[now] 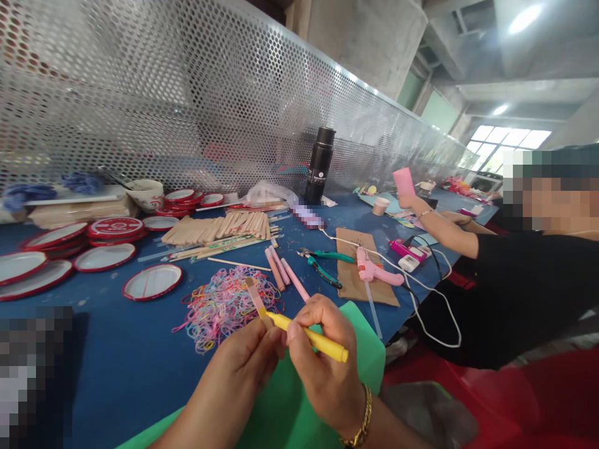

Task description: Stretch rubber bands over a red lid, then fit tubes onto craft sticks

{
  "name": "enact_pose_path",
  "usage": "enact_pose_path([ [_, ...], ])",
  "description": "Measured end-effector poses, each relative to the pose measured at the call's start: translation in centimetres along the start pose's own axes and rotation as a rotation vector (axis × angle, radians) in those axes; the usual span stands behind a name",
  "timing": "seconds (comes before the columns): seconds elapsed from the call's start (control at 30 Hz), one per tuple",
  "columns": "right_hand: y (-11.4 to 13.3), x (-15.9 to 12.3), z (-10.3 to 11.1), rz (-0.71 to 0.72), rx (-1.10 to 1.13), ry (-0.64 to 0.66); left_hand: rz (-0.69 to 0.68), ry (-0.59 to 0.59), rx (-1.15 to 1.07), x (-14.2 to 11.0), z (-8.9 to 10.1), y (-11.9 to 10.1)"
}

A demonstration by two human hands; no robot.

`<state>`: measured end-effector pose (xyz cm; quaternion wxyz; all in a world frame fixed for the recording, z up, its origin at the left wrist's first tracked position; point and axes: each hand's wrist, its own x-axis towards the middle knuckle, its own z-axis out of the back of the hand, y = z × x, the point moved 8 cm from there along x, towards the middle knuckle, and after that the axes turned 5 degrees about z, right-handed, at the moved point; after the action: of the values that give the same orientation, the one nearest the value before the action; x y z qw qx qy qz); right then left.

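Observation:
Between the fingertips of my left hand [246, 358] is a flat wooden craft stick [255, 297], tilted upward, coloured pink over much of its length with a yellow patch lower down. My right hand [330, 368] grips a yellow marker pen [330, 347], and its tip meets the stick at the yellow patch. A green sheet [372, 340] lies under both hands. Just beyond them is a tangled heap of colourful rubber bands [219, 305]. Pink and mauve marker pens [294, 279] rest beside that heap.
Wooden sticks [219, 227] are piled behind the bands, with red-rimmed lids [152, 282] to the left. Pliers [322, 262] and a pink glue gun [369, 269] on cardboard [350, 285] lie right, near a white cable [452, 318]. A black bottle [321, 165] stands behind; a co-worker [505, 280] sits right.

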<state>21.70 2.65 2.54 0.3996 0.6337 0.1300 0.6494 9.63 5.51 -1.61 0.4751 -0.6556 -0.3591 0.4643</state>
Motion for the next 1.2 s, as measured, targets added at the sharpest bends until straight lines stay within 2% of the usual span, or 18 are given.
enact_pose_path([
  [0.1, -0.12, -0.10, 0.18, -0.016, 0.014, -0.023, -0.013, 0.008, 0.001, -0.08, -0.05, -0.18],
  [0.27, 0.05, -0.06, -0.40, -0.003, 0.022, 0.059, -0.035, -0.008, 0.020, -0.04, 0.15, -0.17],
  [0.43, -0.26, -0.08, 0.11, -0.033, 0.010, -0.016, 0.006, 0.006, 0.008, -0.09, -0.02, -0.03],
  [0.6, 0.06, -0.09, -0.41, -0.007, 0.039, 0.049, -0.018, -0.014, 0.019, -0.16, 0.00, -0.36],
  [0.77, -0.23, -0.07, 0.08, -0.029, 0.030, -0.017, 0.000, 0.008, 0.020, 0.15, -0.14, 0.08],
  [0.93, 0.00, -0.03, -0.48, -0.009, 0.046, 0.051, -0.001, -0.011, 0.040, 0.01, 0.07, -0.06],
  [1.1, -0.39, -0.14, 0.05, -0.040, 0.032, -0.018, -0.006, 0.015, 0.044, -0.06, -0.14, 0.03],
  [1.2, -0.20, -0.07, -0.21, -0.016, 0.050, 0.013, -0.027, -0.003, 0.042, -0.10, -0.06, -0.24],
])
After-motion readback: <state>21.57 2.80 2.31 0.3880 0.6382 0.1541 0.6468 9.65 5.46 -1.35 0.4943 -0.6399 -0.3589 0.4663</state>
